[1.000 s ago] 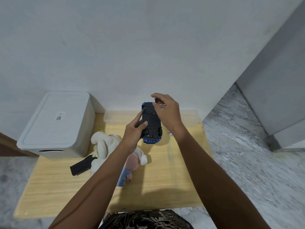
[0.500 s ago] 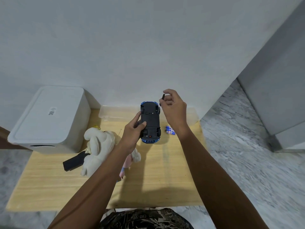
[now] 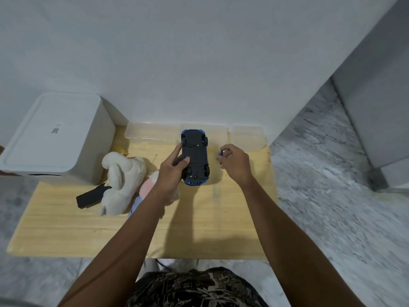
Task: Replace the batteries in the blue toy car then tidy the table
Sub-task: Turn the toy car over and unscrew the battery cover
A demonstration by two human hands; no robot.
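A wooden table (image 3: pixel 66 229) carries a white lidded bin (image 3: pixel 57 138) far left and a plush toy (image 3: pixel 121 180). Above the table's far middle, the left hand (image 3: pixel 172 171) grips the upturned blue toy car (image 3: pixel 195 158) — the right hand (image 3: pixel 235 165) pinches a small blue object (image 3: pixel 220 153), too small to identify.

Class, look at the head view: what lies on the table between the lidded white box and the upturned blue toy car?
Between the white box and the blue toy car, the head view shows a white plush toy lying on the wooden table.
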